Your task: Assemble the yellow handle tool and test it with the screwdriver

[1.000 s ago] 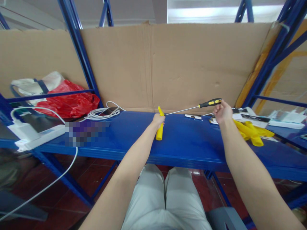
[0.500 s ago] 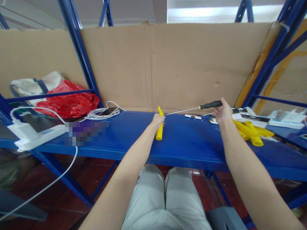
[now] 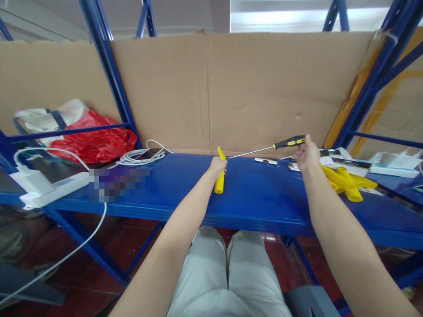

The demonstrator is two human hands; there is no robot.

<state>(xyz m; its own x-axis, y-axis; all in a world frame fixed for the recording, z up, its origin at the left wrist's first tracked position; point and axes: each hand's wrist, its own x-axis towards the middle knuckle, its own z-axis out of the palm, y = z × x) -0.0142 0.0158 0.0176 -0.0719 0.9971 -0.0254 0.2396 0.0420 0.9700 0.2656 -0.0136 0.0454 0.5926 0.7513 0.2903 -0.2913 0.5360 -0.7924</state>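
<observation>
My left hand (image 3: 218, 165) is closed round a yellow tapered tube (image 3: 219, 185) just above the blue shelf top, its narrow tip pointing away from me. Its exact kind I cannot make out. A long-shafted screwdriver (image 3: 289, 141) with a black and yellow handle runs from right to left. The fingers of my right hand (image 3: 307, 154) pinch the end of its handle. The shaft's tip meets the tube's side beside my left fingers; whether it sits on a screw or in a hole is too small to see.
Several more yellow tubes (image 3: 346, 180) lie in a pile right of my right forearm, near white boxes (image 3: 353, 166). A small white piece (image 3: 266, 161) rests behind. On the left are coiled white cable (image 3: 142, 156), a power strip (image 3: 66, 185) and a red bag (image 3: 95, 136). Cardboard (image 3: 251, 92) stands behind.
The screwdriver handle has turned about its long axis, so its yellow patches now face me. My left hand and the yellow tube stay in place.
</observation>
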